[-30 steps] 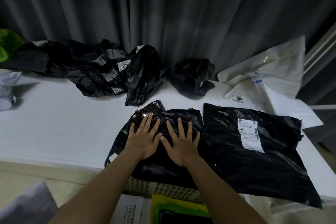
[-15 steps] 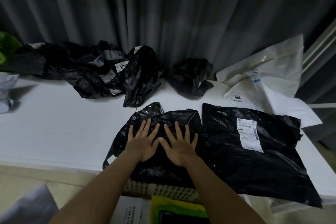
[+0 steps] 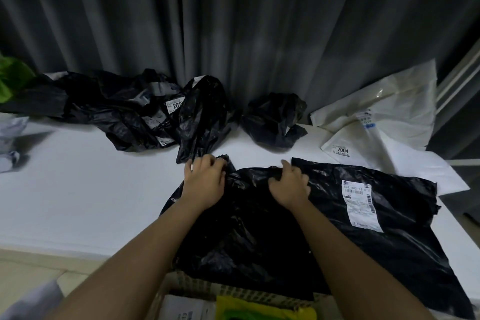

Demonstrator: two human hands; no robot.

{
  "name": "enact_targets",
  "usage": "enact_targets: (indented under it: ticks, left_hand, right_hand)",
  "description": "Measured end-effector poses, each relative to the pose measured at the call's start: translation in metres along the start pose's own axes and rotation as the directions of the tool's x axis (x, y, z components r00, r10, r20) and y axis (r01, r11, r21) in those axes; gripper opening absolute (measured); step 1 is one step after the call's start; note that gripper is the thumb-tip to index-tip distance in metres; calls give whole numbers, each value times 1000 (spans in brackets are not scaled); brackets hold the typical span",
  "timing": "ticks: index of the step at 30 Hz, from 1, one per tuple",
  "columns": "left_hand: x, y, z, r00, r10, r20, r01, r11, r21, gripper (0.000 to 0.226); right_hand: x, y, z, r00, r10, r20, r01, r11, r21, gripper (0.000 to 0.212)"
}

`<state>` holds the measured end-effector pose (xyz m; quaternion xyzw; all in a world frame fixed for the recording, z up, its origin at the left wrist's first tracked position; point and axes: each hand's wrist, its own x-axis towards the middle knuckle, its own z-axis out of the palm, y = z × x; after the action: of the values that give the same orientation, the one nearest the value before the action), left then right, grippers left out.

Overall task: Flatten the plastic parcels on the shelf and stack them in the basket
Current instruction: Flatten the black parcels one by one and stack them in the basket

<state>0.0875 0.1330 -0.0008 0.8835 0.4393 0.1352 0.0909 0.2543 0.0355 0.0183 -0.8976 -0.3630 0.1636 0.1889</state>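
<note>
A black plastic parcel [image 3: 244,226] lies on the white shelf [image 3: 78,189], its near part hanging over the front edge. My left hand [image 3: 205,182] grips its far left corner with curled fingers. My right hand [image 3: 289,184] grips its far edge near the right corner. To the right lies a flattened black parcel [image 3: 389,241] with a white label. Crumpled black parcels [image 3: 135,117] and a small black wad [image 3: 275,122] sit at the back by the curtain. The woven basket [image 3: 197,286] shows below the shelf edge, holding a white parcel and a yellow-green one [image 3: 259,309].
White parcels [image 3: 376,122] lean at the back right, one marked 7004. A green item [image 3: 13,78] and crumpled white plastic [image 3: 10,138] lie at the far left. A grey curtain [image 3: 233,21] hangs behind the shelf.
Both hands left the middle of the parcel, where they pressed flat side by side. They moved apart to its far edge, and their fingers have curled around the plastic.
</note>
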Motion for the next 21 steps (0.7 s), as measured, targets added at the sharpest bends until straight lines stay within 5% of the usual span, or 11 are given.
enact_targets:
  ticks: [3, 7, 12, 17, 21]
  left_hand:
    - [18, -7, 4, 991, -96, 96, 101, 993, -54, 48]
    - [23, -15, 11, 942, -248, 226, 268, 961, -62, 50]
    - [12, -16, -3, 928, -343, 149, 368, 905, -212, 41]
    - [0, -7, -46, 946, -323, 39, 310, 861, -403, 31]
    - [-12, 4, -95, 950, -306, -68, 219, 803, -555, 23]
  right_hand:
    - [9, 3, -2, 981, 127, 147, -143, 984, 106, 73]
    - [15, 6, 4, 981, 158, 111, -185, 928, 322, 72]
    - [0, -1, -14, 986, 127, 108, -166, 708, 686, 65]
    - [-21, -8, -39, 973, 17, 230, -190, 626, 756, 70]
    - [-46, -23, -63, 991, 8, 133, -113, 578, 808, 51]
